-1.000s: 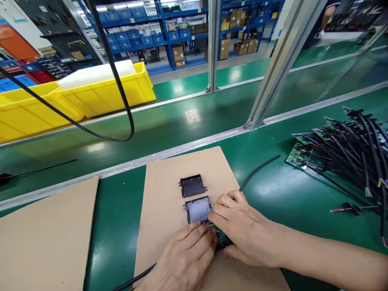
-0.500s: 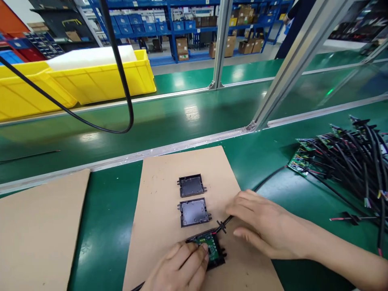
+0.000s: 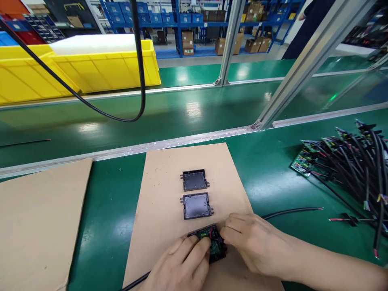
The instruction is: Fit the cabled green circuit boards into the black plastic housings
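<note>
A small black housing with a green circuit board [image 3: 212, 241] lies at the near edge of a brown cardboard sheet [image 3: 169, 194]. My left hand [image 3: 178, 266] presses its fingertips on the board's left side. My right hand [image 3: 254, 246] closes on its right side, where a black cable [image 3: 291, 211] leaves toward the right. Two empty black plastic covers lie farther up the sheet, one [image 3: 197, 205] just beyond the board and one [image 3: 194, 180] behind it.
A pile of circuit boards with black cables [image 3: 348, 165] lies at the right. A second cardboard sheet [image 3: 36, 226] lies at the left. Beyond an aluminium rail [image 3: 182, 141] runs a green conveyor, with yellow bins [image 3: 91, 68] behind and a black cable loop [image 3: 133, 81] hanging.
My right hand has moved left and down onto the board's right side. The black cable now lies flatter, pointing right. The view has tilted slightly.
</note>
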A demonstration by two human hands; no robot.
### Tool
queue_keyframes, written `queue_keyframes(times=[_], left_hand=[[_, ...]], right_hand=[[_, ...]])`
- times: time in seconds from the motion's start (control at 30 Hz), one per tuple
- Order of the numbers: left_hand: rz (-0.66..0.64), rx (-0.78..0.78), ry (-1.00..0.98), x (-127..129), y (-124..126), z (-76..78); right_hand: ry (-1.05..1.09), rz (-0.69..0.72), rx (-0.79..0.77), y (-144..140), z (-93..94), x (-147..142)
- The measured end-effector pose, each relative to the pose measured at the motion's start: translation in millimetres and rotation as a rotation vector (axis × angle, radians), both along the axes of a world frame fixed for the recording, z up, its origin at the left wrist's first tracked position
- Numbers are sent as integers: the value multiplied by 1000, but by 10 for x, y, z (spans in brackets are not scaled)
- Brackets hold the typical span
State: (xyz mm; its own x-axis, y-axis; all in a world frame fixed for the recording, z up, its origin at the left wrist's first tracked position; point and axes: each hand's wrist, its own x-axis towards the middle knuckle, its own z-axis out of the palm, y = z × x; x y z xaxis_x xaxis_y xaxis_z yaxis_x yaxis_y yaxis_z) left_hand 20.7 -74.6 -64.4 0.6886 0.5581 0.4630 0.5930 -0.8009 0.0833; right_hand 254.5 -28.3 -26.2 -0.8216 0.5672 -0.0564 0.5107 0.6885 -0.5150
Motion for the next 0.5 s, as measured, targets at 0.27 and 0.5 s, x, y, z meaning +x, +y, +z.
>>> queue_keyframes(times=[0.27,0.5], left_hand=[[-49,11,56,0,39,103],[-55,-37,78,41,42,107]], right_hand=[[-161,109,123,53,83,-85],[-190,102,214,40,34,-91]])
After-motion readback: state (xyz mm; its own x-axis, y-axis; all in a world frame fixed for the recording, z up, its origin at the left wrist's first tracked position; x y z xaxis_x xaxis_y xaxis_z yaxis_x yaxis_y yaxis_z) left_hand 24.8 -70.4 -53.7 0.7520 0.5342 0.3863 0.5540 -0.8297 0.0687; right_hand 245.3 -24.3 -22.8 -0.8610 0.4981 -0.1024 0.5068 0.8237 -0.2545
